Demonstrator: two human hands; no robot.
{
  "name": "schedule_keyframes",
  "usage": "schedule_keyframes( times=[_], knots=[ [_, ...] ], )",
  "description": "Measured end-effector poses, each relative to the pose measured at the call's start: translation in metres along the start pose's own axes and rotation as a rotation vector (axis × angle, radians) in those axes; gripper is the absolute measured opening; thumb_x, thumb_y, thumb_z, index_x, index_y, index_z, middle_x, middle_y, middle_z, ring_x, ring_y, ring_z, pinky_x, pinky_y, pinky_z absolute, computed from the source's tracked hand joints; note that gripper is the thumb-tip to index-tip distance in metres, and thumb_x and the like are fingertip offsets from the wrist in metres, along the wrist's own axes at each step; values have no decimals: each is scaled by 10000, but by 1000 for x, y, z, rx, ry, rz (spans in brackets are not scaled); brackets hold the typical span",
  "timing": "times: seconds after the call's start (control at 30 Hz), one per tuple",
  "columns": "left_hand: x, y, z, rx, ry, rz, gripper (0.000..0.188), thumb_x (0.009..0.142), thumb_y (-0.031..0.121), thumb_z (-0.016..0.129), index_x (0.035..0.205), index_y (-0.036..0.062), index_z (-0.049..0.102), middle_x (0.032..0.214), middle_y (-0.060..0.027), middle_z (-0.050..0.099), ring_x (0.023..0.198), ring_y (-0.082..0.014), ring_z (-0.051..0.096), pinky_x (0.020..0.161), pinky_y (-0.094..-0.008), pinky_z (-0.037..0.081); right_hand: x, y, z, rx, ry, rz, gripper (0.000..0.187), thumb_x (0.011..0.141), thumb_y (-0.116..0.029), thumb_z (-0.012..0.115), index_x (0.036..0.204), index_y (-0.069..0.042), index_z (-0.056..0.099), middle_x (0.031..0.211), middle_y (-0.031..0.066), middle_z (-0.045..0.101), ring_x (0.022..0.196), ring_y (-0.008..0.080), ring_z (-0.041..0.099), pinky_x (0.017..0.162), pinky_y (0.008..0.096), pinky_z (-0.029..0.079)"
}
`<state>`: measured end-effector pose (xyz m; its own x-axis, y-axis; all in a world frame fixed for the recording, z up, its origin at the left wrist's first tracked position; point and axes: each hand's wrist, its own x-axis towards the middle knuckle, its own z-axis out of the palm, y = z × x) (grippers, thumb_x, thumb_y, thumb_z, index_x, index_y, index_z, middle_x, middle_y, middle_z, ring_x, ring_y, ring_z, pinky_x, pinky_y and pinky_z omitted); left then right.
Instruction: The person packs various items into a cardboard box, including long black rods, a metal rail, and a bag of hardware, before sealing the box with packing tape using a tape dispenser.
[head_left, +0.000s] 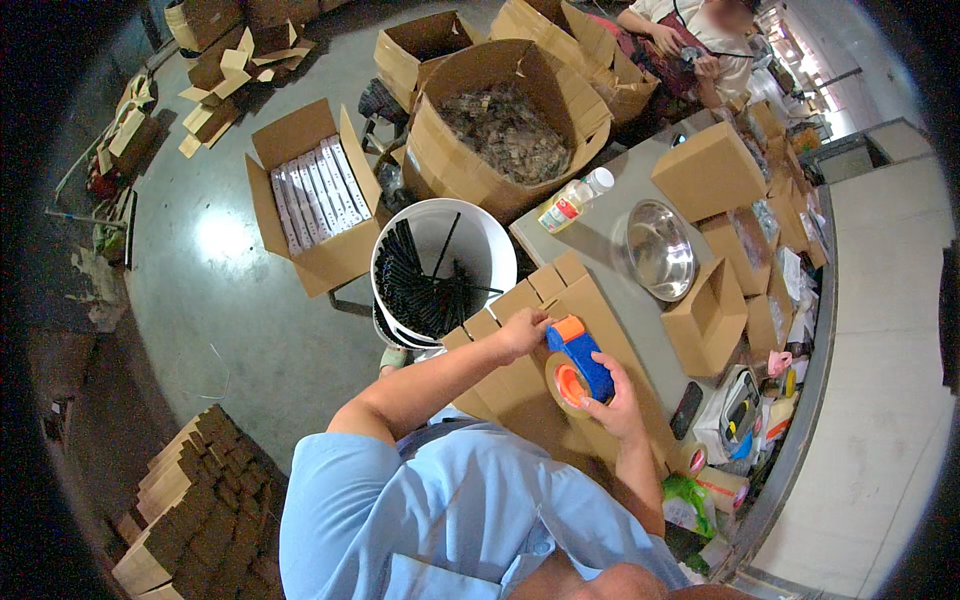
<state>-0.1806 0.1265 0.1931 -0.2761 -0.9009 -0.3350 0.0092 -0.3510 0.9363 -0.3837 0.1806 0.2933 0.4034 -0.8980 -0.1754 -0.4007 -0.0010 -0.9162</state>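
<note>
My right hand (622, 402) is wrapped around a blue and orange tape dispenser (590, 368), which has a roll of tape on an orange hub. The dispenser is over a flattened cardboard box (580, 300) with slotted flaps, lying on the grey table. At the dispenser's orange front end, my left hand (524, 333) has its fingers pinched together. Whatever is between those fingertips is too small to make out. Left of the cardboard stands a white bucket (500, 235) of thin black rods.
A metal bowl (660, 250), a bottle (575, 200), open small cartons (705, 315) and a black phone-like object (686, 410) are on the table. Beyond the bucket are a carton of white packs (320, 195) and a large filled carton (440, 150). Another person (690, 40) sits at the far right.
</note>
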Motion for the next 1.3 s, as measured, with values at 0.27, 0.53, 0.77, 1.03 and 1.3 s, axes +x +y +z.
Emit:
schedule_keyframes(
  times=[0.27, 0.53, 0.77, 1.03, 1.3],
  knots=[
    [16, -28, -40, -411, 118, -101, 324, 953, 285, 411, 854, 6, 543, 705, -54, 527, 625, -173, 572, 561, -316, 449, -57, 6, -49, 263, 103, 84, 666, 609, -109, 696, 1227, -4, 469, 1176, 138, 533, 1094, 219, 524, 965, 345, 391],
    [1, 4, -18, -198, -156, 53, 491, 909, 516, 414, 924, 67, 612, 889, -42, 588, 842, -143, 511, 779, -293, 394, -21, 21, -24, 478, 110, -63, 731, 625, -48, 658, 1295, -51, 365, 1203, 140, 508, 1118, 239, 503, 1007, 368, 353],
    [-3, 14, -8, -243, -232, -23, 445, 904, 469, 472, 967, 52, 615, 897, -44, 614, 836, -147, 550, 756, -277, 421, -6, 29, -13, 292, 48, -47, 703, 620, 18, 633, 1277, -38, 389, 1194, 129, 502, 1122, 228, 497, 1000, 355, 357],
    [19, -16, 1, -446, -38, -23, 319, 960, 299, 421, 879, 25, 562, 789, -33, 585, 777, -147, 585, 743, -288, 475, -4, 20, -11, 119, 71, -148, 643, 637, 39, 676, 1231, -66, 452, 1129, 87, 535, 1029, 200, 548, 910, 346, 430],
    [10, 5, 3, -367, -206, -50, 498, 904, 489, 462, 1011, 28, 616, 923, -67, 619, 896, -175, 552, 833, -328, 414, -12, 26, -15, 28, 151, -130, 604, 637, -4, 699, 1197, -62, 481, 1092, 108, 575, 986, 198, 566, 884, 342, 443]
  ],
)
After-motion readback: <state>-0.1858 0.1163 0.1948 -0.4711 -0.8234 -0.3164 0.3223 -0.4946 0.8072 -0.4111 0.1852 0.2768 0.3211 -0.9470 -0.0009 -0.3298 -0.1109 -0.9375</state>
